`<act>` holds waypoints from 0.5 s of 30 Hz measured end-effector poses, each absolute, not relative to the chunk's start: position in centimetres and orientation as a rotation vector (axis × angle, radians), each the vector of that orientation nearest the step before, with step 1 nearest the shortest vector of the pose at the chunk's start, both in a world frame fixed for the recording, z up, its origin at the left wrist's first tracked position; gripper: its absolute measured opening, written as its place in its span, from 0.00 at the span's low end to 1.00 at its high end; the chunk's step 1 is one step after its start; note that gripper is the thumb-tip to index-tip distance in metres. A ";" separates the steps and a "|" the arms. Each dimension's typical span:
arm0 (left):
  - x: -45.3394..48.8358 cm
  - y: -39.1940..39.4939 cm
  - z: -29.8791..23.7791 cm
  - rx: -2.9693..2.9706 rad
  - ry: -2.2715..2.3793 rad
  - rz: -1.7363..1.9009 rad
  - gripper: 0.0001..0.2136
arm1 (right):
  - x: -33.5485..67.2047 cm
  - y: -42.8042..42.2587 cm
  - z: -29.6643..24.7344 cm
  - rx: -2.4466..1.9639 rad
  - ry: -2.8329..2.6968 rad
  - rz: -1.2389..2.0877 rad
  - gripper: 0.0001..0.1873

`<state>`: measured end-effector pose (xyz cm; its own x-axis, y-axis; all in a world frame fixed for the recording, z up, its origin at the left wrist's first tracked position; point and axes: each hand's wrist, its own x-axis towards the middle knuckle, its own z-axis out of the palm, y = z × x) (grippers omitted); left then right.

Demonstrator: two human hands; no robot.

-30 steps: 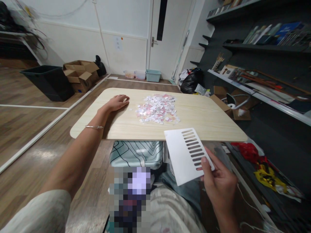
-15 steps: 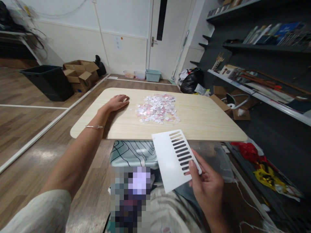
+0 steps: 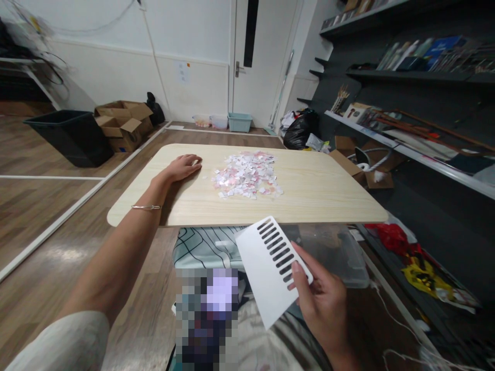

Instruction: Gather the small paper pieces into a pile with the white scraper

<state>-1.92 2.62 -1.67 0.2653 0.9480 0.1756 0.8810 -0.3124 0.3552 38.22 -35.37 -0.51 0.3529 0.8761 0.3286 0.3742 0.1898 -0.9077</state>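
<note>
In my right hand (image 3: 323, 296) I hold a white plastic scraper (image 3: 257, 263) with a row of slots, thumb over its slotted edge. It is tilted in front of the table's near edge, above my lap. My left hand (image 3: 183, 167) lies palm down on the pale wooden table (image 3: 317, 190), its fingers loosely stretched and slightly bent, with nothing visible in them. To its right, apart from it, a loose pile of white and pink paper scraps (image 3: 247, 175) is spread on the tabletop.
Under the table are a patterned light-green case (image 3: 204, 247) and a clear plastic box (image 3: 336, 257). A black bin (image 3: 71, 136) and cardboard boxes (image 3: 124, 123) stand on the floor at left. Dark shelves (image 3: 425, 77) with supplies line the right side.
The scraper in my right hand has moved slightly down and left and has turned a little. My left hand stays on the table; the view has shifted slightly.
</note>
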 end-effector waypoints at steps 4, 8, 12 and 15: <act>-1.9 2.7 -1.7 2.348 1.726 0.530 0.31 | 39.1 -35.3 -0.1 -1.378 -1.271 0.564 0.24; -1.9 2.8 -1.7 2.340 1.737 0.524 0.33 | 39.4 -35.2 -0.1 -1.369 -1.291 0.586 0.23; -1.9 2.7 -1.6 2.347 1.713 0.531 0.32 | 38.6 -35.4 0.1 -1.369 -1.223 0.569 0.22; -1.9 2.7 -1.6 2.341 1.716 0.526 0.31 | 38.9 -35.7 1.0 -1.388 -1.220 0.499 0.21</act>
<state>-1.88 2.69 -1.57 0.2665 0.9488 0.1694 0.8809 -0.3111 0.3566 38.93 -35.73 1.03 0.3660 0.8634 0.3472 0.3726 0.2060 -0.9049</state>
